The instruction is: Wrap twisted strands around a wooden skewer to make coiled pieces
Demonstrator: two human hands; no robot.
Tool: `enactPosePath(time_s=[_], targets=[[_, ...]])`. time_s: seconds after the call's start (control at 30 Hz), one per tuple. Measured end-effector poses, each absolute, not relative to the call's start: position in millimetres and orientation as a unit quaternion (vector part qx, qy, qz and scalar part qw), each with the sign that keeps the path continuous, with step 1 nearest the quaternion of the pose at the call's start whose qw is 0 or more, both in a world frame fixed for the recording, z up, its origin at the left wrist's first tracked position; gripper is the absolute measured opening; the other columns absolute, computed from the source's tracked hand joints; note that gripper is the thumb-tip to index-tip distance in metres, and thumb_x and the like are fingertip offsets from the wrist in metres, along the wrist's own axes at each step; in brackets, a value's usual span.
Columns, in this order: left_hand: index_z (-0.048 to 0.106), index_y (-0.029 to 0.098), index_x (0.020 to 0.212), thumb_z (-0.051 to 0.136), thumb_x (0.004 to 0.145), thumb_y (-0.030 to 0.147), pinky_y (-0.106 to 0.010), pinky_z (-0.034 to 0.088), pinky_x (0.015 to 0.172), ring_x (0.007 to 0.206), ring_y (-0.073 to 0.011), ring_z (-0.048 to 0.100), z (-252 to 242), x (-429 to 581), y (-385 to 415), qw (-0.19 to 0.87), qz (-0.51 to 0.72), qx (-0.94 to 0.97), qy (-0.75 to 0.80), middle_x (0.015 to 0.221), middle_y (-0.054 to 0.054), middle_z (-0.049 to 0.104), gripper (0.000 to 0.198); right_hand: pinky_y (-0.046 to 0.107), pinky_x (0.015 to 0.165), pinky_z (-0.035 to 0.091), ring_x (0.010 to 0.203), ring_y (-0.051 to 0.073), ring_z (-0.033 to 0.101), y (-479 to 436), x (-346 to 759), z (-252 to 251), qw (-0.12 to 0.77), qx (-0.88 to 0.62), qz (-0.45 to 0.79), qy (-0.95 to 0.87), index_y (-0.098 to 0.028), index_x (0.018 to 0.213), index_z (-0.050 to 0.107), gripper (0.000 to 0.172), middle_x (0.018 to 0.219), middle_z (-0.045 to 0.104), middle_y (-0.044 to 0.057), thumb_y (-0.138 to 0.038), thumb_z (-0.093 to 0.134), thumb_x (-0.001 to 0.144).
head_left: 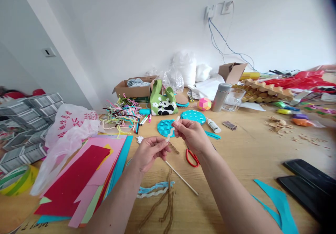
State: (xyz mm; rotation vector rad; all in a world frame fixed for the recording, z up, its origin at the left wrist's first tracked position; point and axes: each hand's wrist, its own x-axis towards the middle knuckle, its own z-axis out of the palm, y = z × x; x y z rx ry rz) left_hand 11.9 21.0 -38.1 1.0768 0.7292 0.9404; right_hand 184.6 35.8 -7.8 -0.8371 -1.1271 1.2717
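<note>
Between my two hands stretches a short white wavy pipe cleaner (172,133). My left hand (151,151) pinches its lower end, and my right hand (189,132) pinches it near the top. Below my left hand a thin pale wooden stick (182,178) slants down to the right; whether that hand touches it, I cannot tell. Brown pipe cleaners (170,206) and light blue and white wavy pipe cleaners (154,189) lie on the table beneath. Red-handled scissors (193,158) are partly hidden behind my right hand. Blue paper discs (193,117) lie beyond the hands.
Coloured paper sheets (76,178) and a plastic bag (68,129) lie left. Behind are a pipe cleaner pile (123,111), a green panda bag (164,101), a glue bottle (213,125) and a grey flask (221,97). Right are blue paper scraps (278,202) and black phones (301,192).
</note>
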Motion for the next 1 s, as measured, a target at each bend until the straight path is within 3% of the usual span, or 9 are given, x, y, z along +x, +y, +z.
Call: enactPosePath(time_s=[0.27, 0.6, 0.73, 0.87, 1.0], targets=[[0.07, 0.012, 0.078, 0.076, 0.071, 0.033, -0.02, 0.047, 0.049, 0.054, -0.0079, 0.055, -33, 14, 19, 0.687, 0.435, 0.478, 0.333, 0.07, -0.005, 0.069, 0.023, 0.024, 0.055, 0.036, 0.057, 0.01, 0.047, 37, 192, -9, 0.559, -0.37, 0.523, -0.527, -0.015, 0.067, 0.067, 0.031, 0.06, 0.058, 0.001, -0.044, 0.074, 0.072], [0.069, 0.012, 0.077, 0.075, 0.071, 0.037, -0.021, 0.046, 0.049, 0.054, -0.0087, 0.056, -34, 18, 18, 0.651, 0.437, 0.504, 0.363, 0.07, -0.005, 0.068, 0.026, 0.024, 0.053, 0.036, 0.057, 0.011, 0.047, 37, 195, -7, 0.594, -0.395, 0.48, -0.511, -0.014, 0.072, 0.071, 0.032, 0.06, 0.058, 0.001, -0.046, 0.072, 0.072], [0.07, 0.012, 0.078, 0.079, 0.065, 0.036, -0.02, 0.045, 0.048, 0.053, -0.0084, 0.056, -36, 18, 22, 0.65, 0.464, 0.463, 0.384, 0.07, -0.005, 0.069, 0.029, 0.025, 0.055, 0.04, 0.059, 0.011, 0.049, 38, 192, -9, 0.543, -0.429, 0.476, -0.543, -0.014, 0.083, 0.072, 0.039, 0.068, 0.062, 0.003, -0.051, 0.07, 0.071], [0.07, 0.012, 0.076, 0.083, 0.058, 0.034, -0.019, 0.044, 0.047, 0.052, -0.0079, 0.055, -39, 20, 24, 0.646, 0.489, 0.424, 0.405, 0.068, -0.005, 0.069, 0.031, 0.024, 0.054, 0.04, 0.057, 0.011, 0.048, 39, 181, -16, 0.471, -0.446, 0.483, -0.589, -0.013, 0.072, 0.071, 0.039, 0.063, 0.061, 0.001, -0.052, 0.073, 0.065], [0.071, 0.011, 0.076, 0.083, 0.059, 0.035, -0.019, 0.044, 0.047, 0.051, -0.0077, 0.055, -40, 21, 25, 0.638, 0.491, 0.426, 0.412, 0.066, -0.004, 0.068, 0.032, 0.024, 0.054, 0.038, 0.054, 0.009, 0.045, 39, 172, -20, 0.461, -0.438, 0.49, -0.596, -0.013, 0.063, 0.066, 0.039, 0.057, 0.057, -0.001, -0.052, 0.071, 0.067]])
